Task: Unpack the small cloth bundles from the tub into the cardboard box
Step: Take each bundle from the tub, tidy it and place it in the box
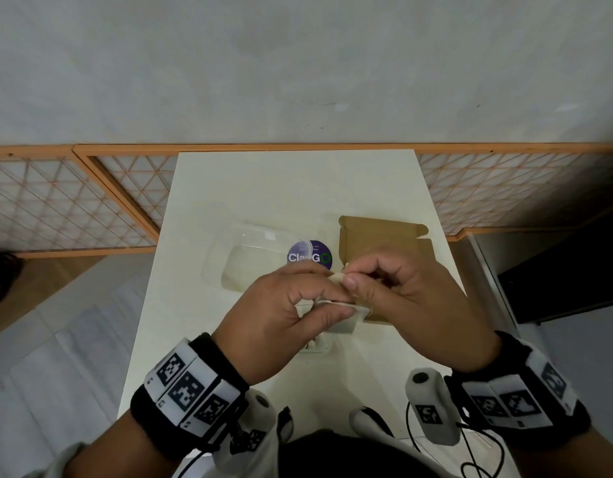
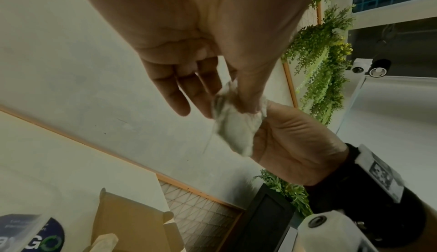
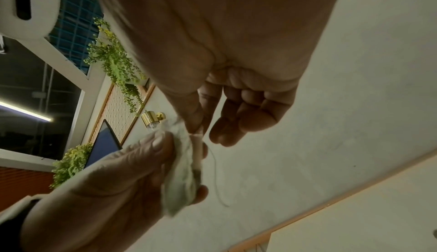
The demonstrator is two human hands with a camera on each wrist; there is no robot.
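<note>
Both hands hold one small white cloth bundle (image 1: pixel 343 307) above the table, in front of the tub and the box. My left hand (image 1: pixel 332 301) grips the bundle's body (image 3: pixel 184 172) between thumb and fingers. My right hand (image 1: pixel 350 276) pinches the bundle's top edge (image 2: pixel 236 125) with thumb and forefinger, and a thin thread (image 3: pixel 216 172) hangs from it. The clear plastic tub (image 1: pixel 250 267), with a purple round sticker (image 1: pixel 310 255), lies behind my left hand. The open cardboard box (image 1: pixel 384 236) lies behind my right hand. A pale cloth piece (image 2: pixel 104 241) shows at the box's near side.
The white table (image 1: pixel 291 188) ends at a wall with an orange-framed lattice screen (image 1: pixel 74 201). A small clear object (image 1: pixel 315 346) sits on the table under my hands. A dark cabinet (image 1: pixel 567 270) stands to the right. Cables lie at the near right edge.
</note>
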